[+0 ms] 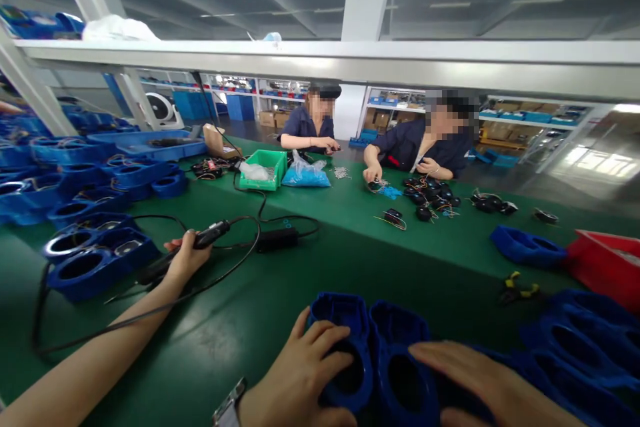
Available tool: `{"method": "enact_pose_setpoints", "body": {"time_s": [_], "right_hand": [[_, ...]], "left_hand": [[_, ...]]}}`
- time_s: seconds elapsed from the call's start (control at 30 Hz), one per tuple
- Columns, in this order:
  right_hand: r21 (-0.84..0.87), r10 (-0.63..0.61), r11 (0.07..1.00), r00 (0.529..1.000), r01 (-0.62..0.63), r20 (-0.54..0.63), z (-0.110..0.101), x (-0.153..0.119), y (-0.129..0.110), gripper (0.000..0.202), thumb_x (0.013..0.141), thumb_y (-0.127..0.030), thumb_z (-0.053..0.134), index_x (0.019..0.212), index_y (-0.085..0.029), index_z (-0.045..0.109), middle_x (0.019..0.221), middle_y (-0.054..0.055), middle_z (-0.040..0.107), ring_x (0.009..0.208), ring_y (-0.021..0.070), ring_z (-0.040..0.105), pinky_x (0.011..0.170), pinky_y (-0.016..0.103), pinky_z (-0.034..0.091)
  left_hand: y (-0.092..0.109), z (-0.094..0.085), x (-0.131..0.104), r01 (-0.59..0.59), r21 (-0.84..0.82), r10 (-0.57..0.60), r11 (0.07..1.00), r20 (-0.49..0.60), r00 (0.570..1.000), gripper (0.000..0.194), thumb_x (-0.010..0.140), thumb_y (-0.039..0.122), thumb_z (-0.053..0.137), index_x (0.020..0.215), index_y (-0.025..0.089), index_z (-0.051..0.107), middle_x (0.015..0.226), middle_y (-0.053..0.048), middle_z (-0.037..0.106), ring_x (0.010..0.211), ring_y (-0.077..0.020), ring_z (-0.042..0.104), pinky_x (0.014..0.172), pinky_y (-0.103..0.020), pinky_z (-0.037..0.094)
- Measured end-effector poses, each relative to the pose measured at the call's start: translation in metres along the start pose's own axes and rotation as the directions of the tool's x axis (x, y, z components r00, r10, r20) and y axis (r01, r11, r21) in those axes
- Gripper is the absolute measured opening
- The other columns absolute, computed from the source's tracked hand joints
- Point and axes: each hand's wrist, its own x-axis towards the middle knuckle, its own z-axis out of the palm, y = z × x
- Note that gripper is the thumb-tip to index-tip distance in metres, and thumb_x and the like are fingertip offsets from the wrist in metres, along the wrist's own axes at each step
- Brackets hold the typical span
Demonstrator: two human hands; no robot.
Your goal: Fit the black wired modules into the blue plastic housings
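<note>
1. Fingers of the left hand (300, 373) curl over the rim of the nearest blue housing (345, 320), with the thumb outside its wall. This is a narrow, hooked hold. Gripping the wall rather than the opening's thin edge looks wisest.
2. The right hand (475, 373) lies flat and open on the second housing (400, 333), grasping nothing. Even downward pressure should stop the pair sliding on the bench (280, 293).
3. Both housings sit at the bench's near edge, touching each other, so separate them gently to avoid tipping either off.
4. More blue housings (575, 340) crowd the right side, so keep that elbow in.
5. A co-worker's hand (186, 255) holds a black corded tool (213, 235) to the left. Stay clear of its cable.
</note>
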Motion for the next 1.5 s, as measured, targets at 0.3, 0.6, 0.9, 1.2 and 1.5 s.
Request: {"method": "enact_pose_setpoints", "body": {"time_s": [0.3, 0.6, 0.9, 1.2, 1.5], "right_hand": [[-0.022, 0.219, 0.976, 0.975, -0.218, 0.033, -0.052, 0.124, 0.094, 0.05, 0.09, -0.045, 0.044, 0.131, -0.017, 0.052, 0.129, 0.009, 0.059, 0.117, 0.0253, 0.055, 0.103, 0.041, 0.042], [-0.196, 0.198, 0.97, 0.94, -0.146, 0.279, -0.032, 0.208, 0.113, 0.089, 0.06, -0.002, 0.058, 0.142, -0.03, 0.036, 0.154, 0.004, 0.024, 0.13, 0.0281, 0.041, 0.104, 0.039, 0.038], [-0.309, 0.404, 0.889, 0.897, -0.339, 0.179, 0.002, 0.189, 0.083, 0.043, 0.076, -0.049, 0.064, 0.104, -0.018, 0.057, 0.098, 0.013, 0.068, 0.09, 0.0317, 0.065, 0.071, 0.037, 0.047], [0.008, 0.19, 0.982, 0.977, -0.19, -0.093, -0.027, 0.163, 0.017, 0.032, 0.081, -0.033, 0.059, 0.11, -0.023, 0.049, 0.104, 0.005, 0.067, 0.095, 0.0224, 0.064, 0.08, 0.031, 0.047], [0.182, -0.113, 0.976, 0.992, 0.121, -0.054, 0.022, 0.122, -0.028, 0.031, 0.083, -0.023, 0.063, 0.114, -0.018, 0.059, 0.11, 0.008, 0.065, 0.102, 0.0232, 0.058, 0.092, 0.04, 0.046]], "left_hand": [[-0.006, -0.005, -0.001, -0.034, -0.051, 0.035, 0.998, 0.015, 0.999, 0.052, 0.084, 0.061, 0.055, 0.122, 0.025, 0.055, 0.134, -0.006, 0.053, 0.119, -0.0275, 0.05, 0.112, -0.06, 0.017], [-0.019, -0.005, -0.005, -0.016, -0.24, 0.012, 0.971, -0.017, 1.0, 0.055, 0.084, 0.051, 0.062, 0.13, 0.027, 0.046, 0.135, -0.006, 0.052, 0.123, -0.026, 0.048, 0.115, -0.057, 0.01], [-0.059, -0.021, 0.114, 0.225, 0.096, -0.217, 0.97, -0.089, 0.972, 0.041, 0.088, 0.029, 0.058, 0.127, 0.019, 0.049, 0.122, -0.008, 0.056, 0.111, -0.0227, 0.053, 0.093, -0.038, 0.047], [-0.025, -0.057, 0.101, 0.046, 0.271, -0.013, 0.961, -0.123, 0.992, 0.027, 0.098, 0.033, 0.039, 0.097, 0.015, 0.059, 0.103, -0.007, 0.058, 0.099, -0.023, 0.052, 0.087, -0.038, 0.042], [0.024, -0.012, -0.014, 0.062, -0.036, -0.066, 0.997, -0.138, 0.988, 0.017, 0.098, 0.022, 0.039, 0.096, 0.017, 0.055, 0.11, -0.004, 0.064, 0.107, -0.0179, 0.059, 0.1, -0.035, 0.043]]}}
